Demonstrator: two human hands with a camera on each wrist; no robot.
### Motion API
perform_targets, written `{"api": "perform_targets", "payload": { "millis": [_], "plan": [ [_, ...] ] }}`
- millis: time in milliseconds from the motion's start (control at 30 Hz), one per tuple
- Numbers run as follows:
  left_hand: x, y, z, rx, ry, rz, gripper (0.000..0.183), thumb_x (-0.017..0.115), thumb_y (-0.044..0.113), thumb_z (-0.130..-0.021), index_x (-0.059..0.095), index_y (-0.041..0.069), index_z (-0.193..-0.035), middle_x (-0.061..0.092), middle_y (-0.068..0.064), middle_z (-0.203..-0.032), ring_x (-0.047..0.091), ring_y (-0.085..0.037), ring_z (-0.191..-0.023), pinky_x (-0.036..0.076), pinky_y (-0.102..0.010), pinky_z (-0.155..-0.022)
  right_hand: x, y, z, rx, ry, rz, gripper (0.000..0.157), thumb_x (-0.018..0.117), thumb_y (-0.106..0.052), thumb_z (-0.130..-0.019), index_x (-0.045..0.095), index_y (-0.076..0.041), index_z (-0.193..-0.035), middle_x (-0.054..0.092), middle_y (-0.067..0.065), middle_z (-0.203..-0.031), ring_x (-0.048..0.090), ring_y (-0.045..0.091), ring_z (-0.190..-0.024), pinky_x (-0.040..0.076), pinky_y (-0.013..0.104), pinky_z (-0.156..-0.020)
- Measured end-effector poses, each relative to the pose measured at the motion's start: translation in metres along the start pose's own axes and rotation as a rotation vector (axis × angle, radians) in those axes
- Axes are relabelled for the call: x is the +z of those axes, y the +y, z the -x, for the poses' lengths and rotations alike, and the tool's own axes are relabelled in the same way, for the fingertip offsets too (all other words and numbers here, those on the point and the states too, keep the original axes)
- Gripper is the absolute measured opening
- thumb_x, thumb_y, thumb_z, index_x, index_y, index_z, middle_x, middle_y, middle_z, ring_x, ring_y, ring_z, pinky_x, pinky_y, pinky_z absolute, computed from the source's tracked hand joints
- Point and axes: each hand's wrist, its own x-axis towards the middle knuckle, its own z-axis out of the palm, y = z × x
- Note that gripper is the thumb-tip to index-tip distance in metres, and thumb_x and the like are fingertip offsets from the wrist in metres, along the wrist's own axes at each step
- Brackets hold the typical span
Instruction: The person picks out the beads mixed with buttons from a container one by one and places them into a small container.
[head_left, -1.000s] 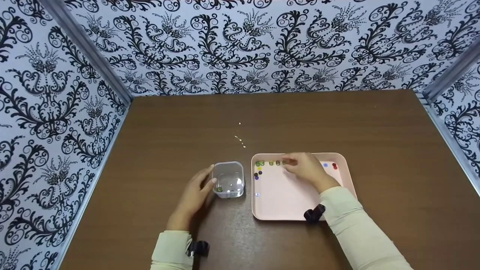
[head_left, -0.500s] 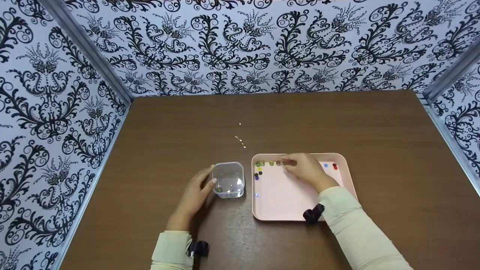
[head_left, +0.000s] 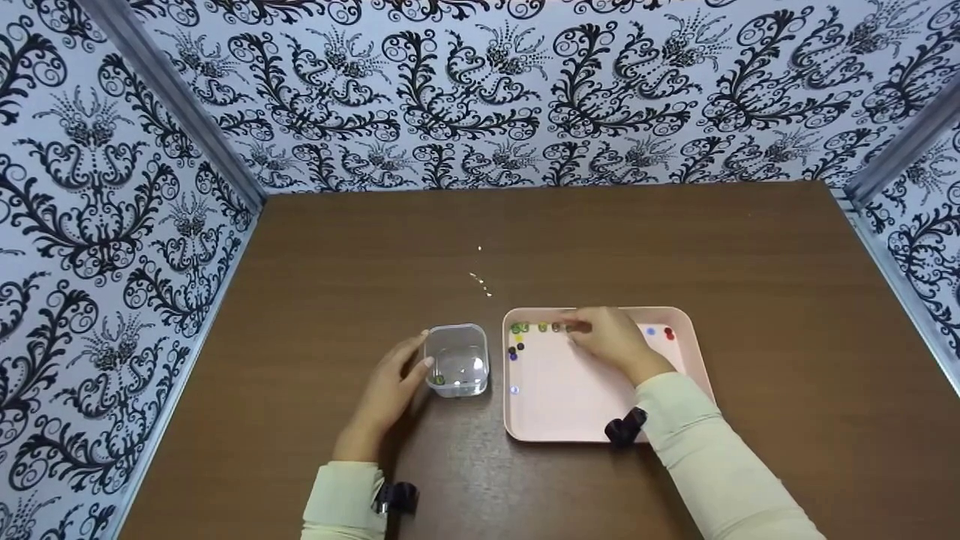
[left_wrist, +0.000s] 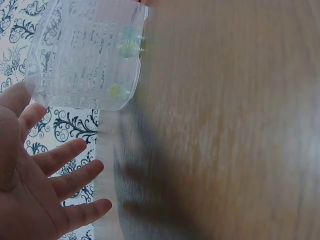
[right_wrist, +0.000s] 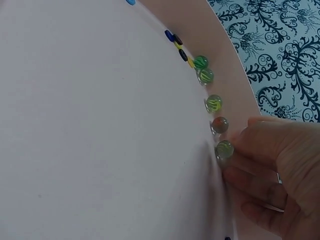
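Marbles (right_wrist: pixel 214 103), glassy-round, in smooth tray (head_left: pixel 562 397)

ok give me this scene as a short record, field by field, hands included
tray: pink, on a brown table, right of the clear container
tray contents: glass marbles along the far wall; black, blue and yellow discs near the far left corner; red pieces in the far right corner
container contents: at least one greenish marble
left hand: touching the container
right hand: fingertips at a swirled marble; grip unclear
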Motion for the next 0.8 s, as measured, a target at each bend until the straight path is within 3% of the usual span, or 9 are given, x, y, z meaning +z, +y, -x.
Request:
{"api": "perform_targets", "payload": {
  "millis": [200,800],
  "plan": [
    [-0.0003,0.0004,-0.0001,-0.01,0.0,-0.002,0.047,0.058,0.027,-0.097,0.051,0.01,-0.141,0.05,-0.017,-0.141,0.04,-0.036,-0.135,0.028,-0.053,-0.113,0.0008,0.0002,-0.0016,-0.024,0.01,0.04,0.032,0.068,-0.007,-0.084,0.072,-0.012,-0.115,0.07,0.01,-0.113,0.063,0.031,-0.109,0.047,0.048,-0.095],
    [0.0008,-0.0008,-0.0004,0.035,0.01,-0.007,0.046,0.059,0.023,-0.096,0.052,0.006,-0.139,0.051,-0.019,-0.14,0.041,-0.038,-0.133,0.029,-0.054,-0.112,0.0024,-0.0033,-0.0023,-0.055,0.051,0.097,0.031,0.065,0.001,-0.079,0.075,-0.009,-0.106,0.073,0.008,-0.102,0.067,0.029,-0.097,0.051,0.047,-0.087]
  ]
}}
